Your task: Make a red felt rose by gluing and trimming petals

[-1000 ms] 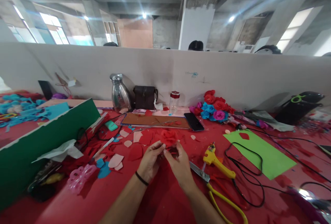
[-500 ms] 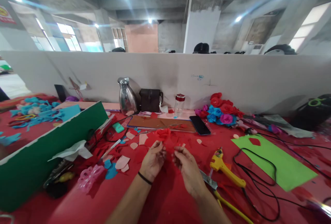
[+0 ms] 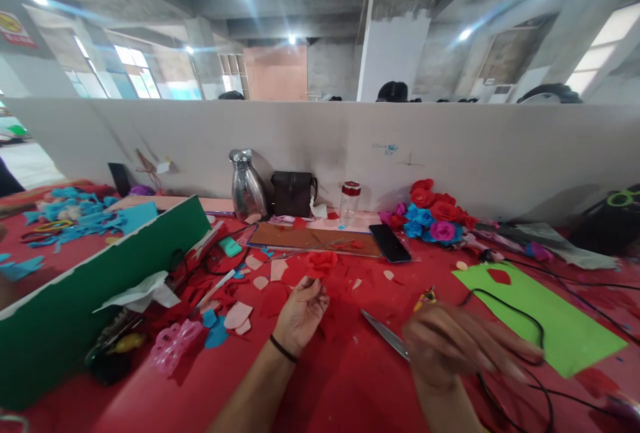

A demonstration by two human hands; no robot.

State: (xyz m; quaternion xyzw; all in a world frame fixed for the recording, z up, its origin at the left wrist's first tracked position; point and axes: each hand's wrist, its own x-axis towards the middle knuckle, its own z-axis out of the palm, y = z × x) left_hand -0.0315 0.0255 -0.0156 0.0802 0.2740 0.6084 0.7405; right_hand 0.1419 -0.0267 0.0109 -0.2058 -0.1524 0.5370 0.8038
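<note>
My left hand point(image 3: 303, 313), with a dark band at the wrist, pinches a red flower point(image 3: 321, 264) from below, its petals standing above the fingertips. My right hand point(image 3: 457, 343) is over the glue gun, its fingers stretched out to the right and slightly blurred. Only the tip of the yellow glue gun point(image 3: 427, 298) shows past the knuckles; whether the hand touches it is hidden. A scissors blade point(image 3: 385, 333) points out from under the right hand, the handles mostly covered.
Petal scraps point(image 3: 237, 315) lie left of my hands. A green board point(image 3: 110, 286) stands at the left. Farther back are a steel jug point(image 3: 249, 186), a glass jar point(image 3: 349, 206), a phone point(image 3: 390, 243) and finished flowers point(image 3: 440, 210). A black cord crosses the lime sheet point(image 3: 565, 326).
My right hand has left the flower and moved right, over the glue gun, uncovering the scissors blade. The left hand stays in place with the red flower.
</note>
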